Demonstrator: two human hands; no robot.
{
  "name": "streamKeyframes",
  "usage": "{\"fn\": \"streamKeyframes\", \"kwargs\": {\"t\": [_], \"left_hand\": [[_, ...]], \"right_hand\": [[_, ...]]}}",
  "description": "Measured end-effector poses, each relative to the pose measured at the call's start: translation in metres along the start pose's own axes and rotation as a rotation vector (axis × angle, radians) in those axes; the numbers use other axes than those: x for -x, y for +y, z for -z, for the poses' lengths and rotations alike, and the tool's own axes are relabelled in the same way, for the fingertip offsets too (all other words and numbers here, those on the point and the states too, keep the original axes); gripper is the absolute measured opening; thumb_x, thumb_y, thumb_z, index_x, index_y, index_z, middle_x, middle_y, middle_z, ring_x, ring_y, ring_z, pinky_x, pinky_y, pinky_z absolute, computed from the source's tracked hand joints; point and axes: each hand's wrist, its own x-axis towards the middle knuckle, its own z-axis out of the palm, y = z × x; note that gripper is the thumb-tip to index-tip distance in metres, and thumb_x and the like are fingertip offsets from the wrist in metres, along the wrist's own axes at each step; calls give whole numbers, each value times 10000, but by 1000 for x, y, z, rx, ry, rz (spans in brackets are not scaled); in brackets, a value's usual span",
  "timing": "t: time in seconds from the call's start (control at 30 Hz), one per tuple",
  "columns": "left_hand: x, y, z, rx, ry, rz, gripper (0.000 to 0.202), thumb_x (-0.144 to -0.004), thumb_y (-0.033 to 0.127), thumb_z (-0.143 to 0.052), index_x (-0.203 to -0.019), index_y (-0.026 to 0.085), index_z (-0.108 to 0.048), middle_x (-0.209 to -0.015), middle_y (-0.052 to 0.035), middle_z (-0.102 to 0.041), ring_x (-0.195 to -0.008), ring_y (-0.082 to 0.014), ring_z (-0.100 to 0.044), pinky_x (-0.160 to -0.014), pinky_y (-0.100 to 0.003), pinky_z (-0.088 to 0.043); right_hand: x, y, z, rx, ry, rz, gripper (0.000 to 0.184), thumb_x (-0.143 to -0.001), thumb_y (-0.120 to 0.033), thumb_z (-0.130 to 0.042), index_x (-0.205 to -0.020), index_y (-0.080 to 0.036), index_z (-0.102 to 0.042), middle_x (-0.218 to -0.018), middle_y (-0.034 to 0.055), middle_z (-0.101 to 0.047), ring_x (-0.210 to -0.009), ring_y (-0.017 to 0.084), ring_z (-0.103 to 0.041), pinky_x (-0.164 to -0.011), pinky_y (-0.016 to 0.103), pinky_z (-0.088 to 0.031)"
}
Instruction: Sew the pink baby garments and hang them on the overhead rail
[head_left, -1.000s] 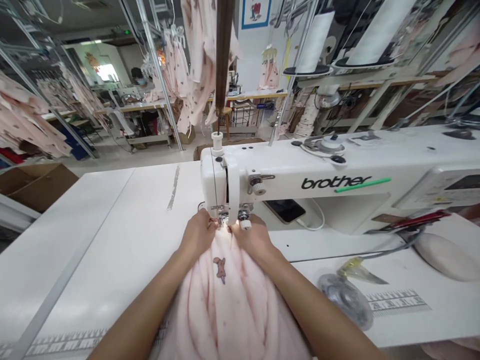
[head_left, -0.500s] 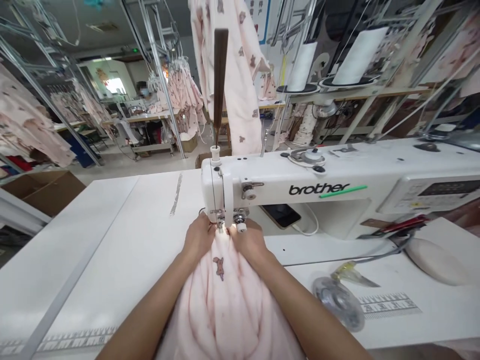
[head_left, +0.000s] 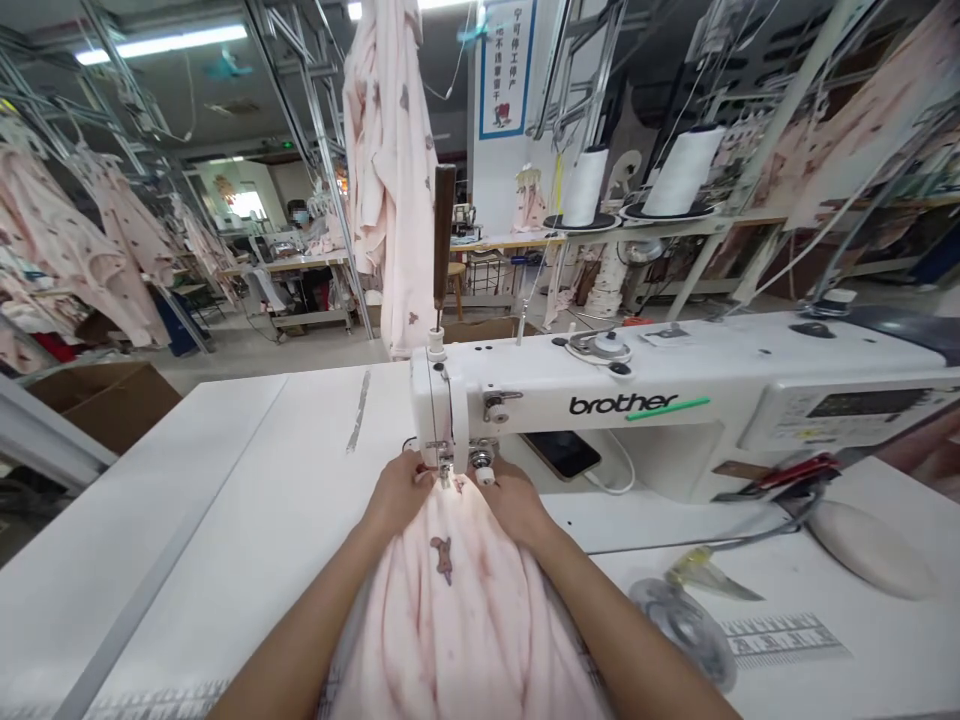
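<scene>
Pale pink fabric with a small brown animal print runs from my lap up to the needle area of a white sewing machine. On the left of the presser foot, my left hand is closed on the fabric's edge, fingers bent. My right hand grips the cloth on the other side, its fingertips partly hidden behind the machine head. A small lamp lights the fabric under the needle.
A phone with a white cable lies under the machine arm. To the right are a clear round case, a yellow-handled tool and a beige oval pad. Pink garments hang behind; a cardboard box stands left.
My view has tilted upward, so the scene sits lower in the picture. Both hands stay beside the presser foot on the fabric. The hanging garment behind has shifted left in view.
</scene>
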Motion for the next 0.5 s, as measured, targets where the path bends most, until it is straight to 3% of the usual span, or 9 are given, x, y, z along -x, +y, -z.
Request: {"fn": "streamKeyframes", "kwargs": {"t": [0.37, 0.5], "left_hand": [[2, -4, -2, 55, -10, 18, 139, -728, 183, -469, -791, 170, -592, -811, -28, -646, -777, -178, -589, -665, -251, -416], [6, -3, -1, 54, -18, -18, 136, -747, 175, -441, -800, 181, -567, -789, -15, -634, -738, -169, -584, -635, -246, -411]], "right_hand": [[1, -1, 4, -79, -8, -6, 267, -875, -349, -354, -926, -193, -565, -896, 41, -635, -834, 198, -556, -685, 252, -363], [2, -1, 4, -100, -54, 30, 212, -806, -375, -474, -835, -209, -602, -830, 3, -640, -796, 184, -567, -675, 235, -374]]}}
